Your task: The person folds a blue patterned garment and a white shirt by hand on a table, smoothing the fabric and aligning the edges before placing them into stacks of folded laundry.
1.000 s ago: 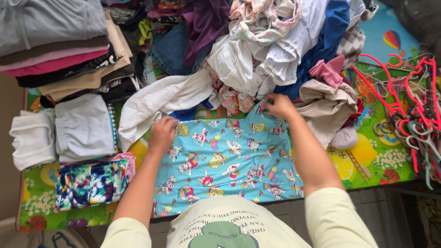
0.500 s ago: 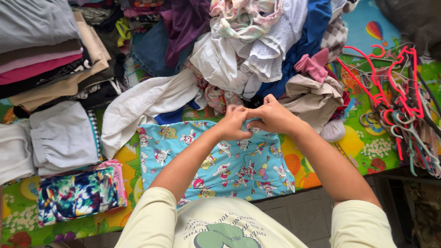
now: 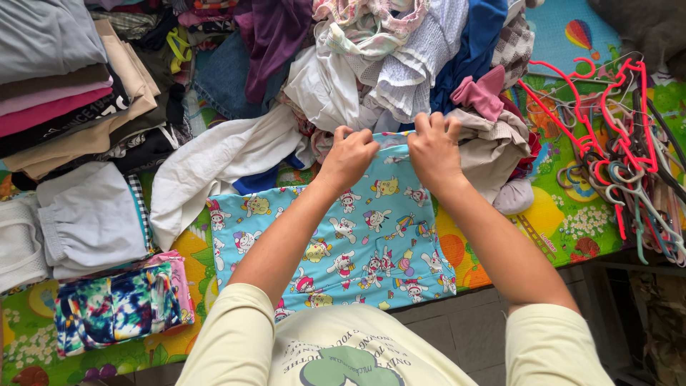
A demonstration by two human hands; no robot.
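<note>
Cartoon-print blue garment (image 3: pixel 357 236): both hands, left (image 3: pixel 348 157) and right (image 3: pixel 434 146), pinch its top edge.

The near edge of the light blue cartoon-print cotton garment (image 3: pixel 343 236) is hidden behind the person's pale yellow shirt. Stacked folded clothes (image 3: pixel 57 78) at the mat's far left corner run past the picture's edge.

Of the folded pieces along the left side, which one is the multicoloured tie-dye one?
The tie-dye piece is the one closest to the person, lying below the folded white garments. It alone shows blue, green and dark blotches with a pink edge; the tall stack holds plain colours.
</note>
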